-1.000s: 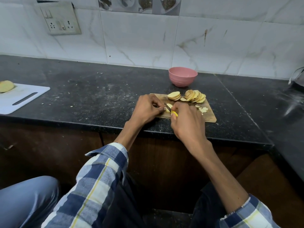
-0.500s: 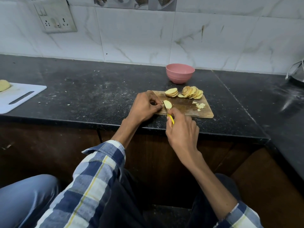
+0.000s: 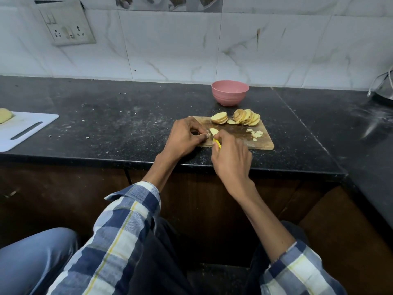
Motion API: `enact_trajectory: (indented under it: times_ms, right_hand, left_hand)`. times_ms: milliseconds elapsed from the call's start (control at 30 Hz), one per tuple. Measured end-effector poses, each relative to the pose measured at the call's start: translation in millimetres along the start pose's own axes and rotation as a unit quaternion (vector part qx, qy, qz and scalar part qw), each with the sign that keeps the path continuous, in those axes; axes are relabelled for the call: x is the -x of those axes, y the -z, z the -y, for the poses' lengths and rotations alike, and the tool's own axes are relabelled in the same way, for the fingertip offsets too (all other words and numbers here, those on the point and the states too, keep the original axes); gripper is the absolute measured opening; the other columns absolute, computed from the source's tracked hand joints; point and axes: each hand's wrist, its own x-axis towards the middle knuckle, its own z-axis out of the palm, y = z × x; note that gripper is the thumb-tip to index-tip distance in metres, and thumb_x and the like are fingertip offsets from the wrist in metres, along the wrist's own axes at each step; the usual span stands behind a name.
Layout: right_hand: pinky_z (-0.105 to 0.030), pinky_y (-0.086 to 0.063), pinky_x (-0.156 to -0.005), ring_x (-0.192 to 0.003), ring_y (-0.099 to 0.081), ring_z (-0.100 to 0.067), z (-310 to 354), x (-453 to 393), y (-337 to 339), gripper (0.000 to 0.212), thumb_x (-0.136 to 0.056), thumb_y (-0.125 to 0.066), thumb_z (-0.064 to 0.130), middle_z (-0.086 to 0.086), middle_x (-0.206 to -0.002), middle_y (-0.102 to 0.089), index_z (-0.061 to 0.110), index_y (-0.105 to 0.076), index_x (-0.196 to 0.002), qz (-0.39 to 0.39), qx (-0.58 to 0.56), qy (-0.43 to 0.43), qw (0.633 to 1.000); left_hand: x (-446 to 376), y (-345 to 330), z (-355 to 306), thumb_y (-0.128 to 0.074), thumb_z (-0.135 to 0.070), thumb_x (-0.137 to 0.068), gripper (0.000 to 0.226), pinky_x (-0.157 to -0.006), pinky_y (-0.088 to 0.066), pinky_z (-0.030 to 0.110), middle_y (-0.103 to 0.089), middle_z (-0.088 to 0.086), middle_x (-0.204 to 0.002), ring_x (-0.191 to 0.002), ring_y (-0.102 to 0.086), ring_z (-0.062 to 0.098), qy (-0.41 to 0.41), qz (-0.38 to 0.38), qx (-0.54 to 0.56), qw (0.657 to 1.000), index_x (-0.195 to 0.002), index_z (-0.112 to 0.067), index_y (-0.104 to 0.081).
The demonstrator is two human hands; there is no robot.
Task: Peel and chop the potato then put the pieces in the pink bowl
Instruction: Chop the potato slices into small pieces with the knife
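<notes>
A wooden cutting board lies near the counter's front edge. At its left end my left hand pinches a pale potato slice. My right hand grips a yellow-handled knife against that slice; the blade is mostly hidden. Two stacks of round potato slices sit at the board's far edge, and small chopped bits lie to the right. The pink bowl stands just behind the board; its inside is not visible.
A white cutting board with a piece of potato on it lies at the far left of the black counter. A glass object sits at the right edge. A tiled wall with a socket plate is behind.
My right hand has drawn back toward the counter's front edge, leaving the slice between my hands uncovered. The left hand keeps its hold on it. The view shifted slightly.
</notes>
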Motion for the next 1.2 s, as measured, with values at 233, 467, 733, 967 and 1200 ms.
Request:
enact_trajectory:
  times_ms: [233, 467, 733, 967, 1200]
  right_hand:
    - [-0.038, -0.053, -0.071, -0.09, -0.066, -0.024, -9.1, 35.4, 36.1, 0.025, -0.098, -0.063, 0.033, -0.001, -0.101, -0.068, 0.032, -0.06, -0.123, 0.015, 0.018, 0.003, 1.0]
    - [-0.032, -0.051, -0.06, -0.069, -0.061, -0.009, -25.6, -19.5, 42.7, 0.014, -0.097, -0.066, 0.032, 0.01, -0.086, -0.071, 0.03, -0.07, -0.11, -0.073, -0.133, 0.024, 0.988]
    - [-0.028, -0.038, -0.063, -0.069, -0.052, -0.002, -63.1, -42.4, 6.2, 0.017, -0.1, -0.062, 0.033, 0.007, -0.095, -0.068, 0.028, -0.067, -0.115, -0.14, -0.18, -0.053, 0.972]
    - [-0.025, -0.043, -0.056, -0.067, -0.06, -0.007, -62.3, -37.0, 12.2, 0.018, -0.097, -0.065, 0.031, 0.004, -0.096, -0.072, 0.031, -0.07, -0.114, -0.129, -0.158, -0.079, 0.976]
    - [-0.034, -0.044, -0.071, -0.1, -0.065, -0.025, -51.8, -10.8, 44.3, 0.024, -0.096, -0.064, 0.034, 0.0, -0.107, -0.071, 0.032, -0.069, -0.12, -0.021, 0.009, -0.014, 1.0]
  left_hand:
    - [-0.9, -0.3, 0.1, -0.088, -0.015, -0.079, 0.006, -0.086, -0.06, 0.033, -0.075, -0.009, -0.089, -0.085, -0.071, 0.005, 0.005, -0.004, 0.003, 1.0, -0.083, -0.016, -0.083]
    - [-9.3, 6.1, -17.6, -0.08, -0.014, -0.083, 0.034, -0.09, -0.051, 0.033, -0.067, -0.006, -0.112, -0.104, -0.063, 0.014, -0.073, 0.076, -0.125, 0.987, -0.114, -0.029, -0.079]
    - [-43.7, 12.9, -35.1, -0.075, 0.001, -0.084, 0.044, -0.087, -0.05, 0.034, -0.069, 0.001, -0.117, -0.1, -0.063, 0.018, -0.095, 0.254, -0.192, 0.943, -0.118, -0.026, -0.079]
    - [-28.7, -9.5, -38.3, -0.087, -0.037, -0.081, 0.029, -0.08, -0.055, 0.036, -0.058, -0.014, -0.089, -0.081, -0.06, 0.005, -0.017, 0.125, -0.176, 0.976, -0.105, -0.024, -0.08]
    - [-23.7, -9.6, -38.1, -0.083, -0.034, -0.086, 0.035, -0.076, -0.05, 0.029, -0.059, -0.002, -0.1, -0.074, -0.055, 0.001, -0.027, 0.13, -0.167, 0.977, -0.117, -0.02, -0.077]
